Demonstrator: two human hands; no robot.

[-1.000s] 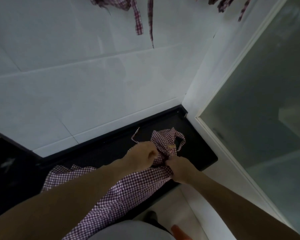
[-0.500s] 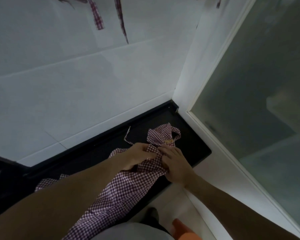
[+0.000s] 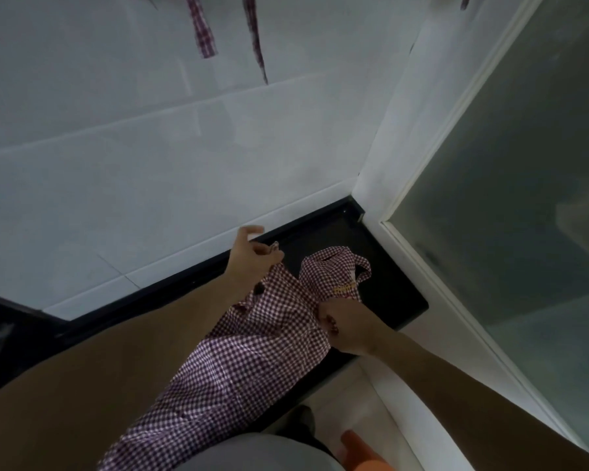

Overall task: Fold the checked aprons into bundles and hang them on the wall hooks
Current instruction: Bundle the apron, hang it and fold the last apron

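The checked apron (image 3: 249,355) lies as a long strip on the black bench (image 3: 395,294), its long axis running from the person's body out to the far corner by the tiled wall (image 3: 150,164); the bunched top end sits just beyond the right hand (image 3: 349,329), whose fingers are clenched on the cloth there. The left hand (image 3: 250,254) pinches a thin tie at the strip's far-left edge, its other fingers spread; the fabric is soft, thin and creased, so folding probably runs along that axis.
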